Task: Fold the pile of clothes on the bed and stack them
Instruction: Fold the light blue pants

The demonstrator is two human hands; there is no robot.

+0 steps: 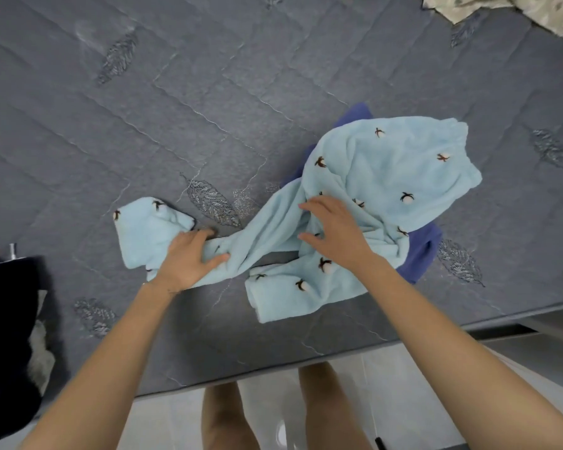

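Note:
A light blue fleece garment [387,177] with small dark-and-white motifs lies crumpled near the front edge of the bed. One long leg or sleeve stretches out to the left. My left hand [189,258] grips that stretched part, thumb and fingers curled round the bunched fabric. My right hand [335,228] lies flat on the garment's middle, fingers spread and pressing down. Under the garment sits a folded dark blue cloth [420,254], showing at the right and at the top.
The grey quilted bedcover [208,108] with leaf embroidery spreads wide to the left and back. A patterned beige cloth [501,8] lies at the far right corner. A dark object [7,319] stands at the left edge. Pale floor tiles [403,384] lie below the bed's front edge.

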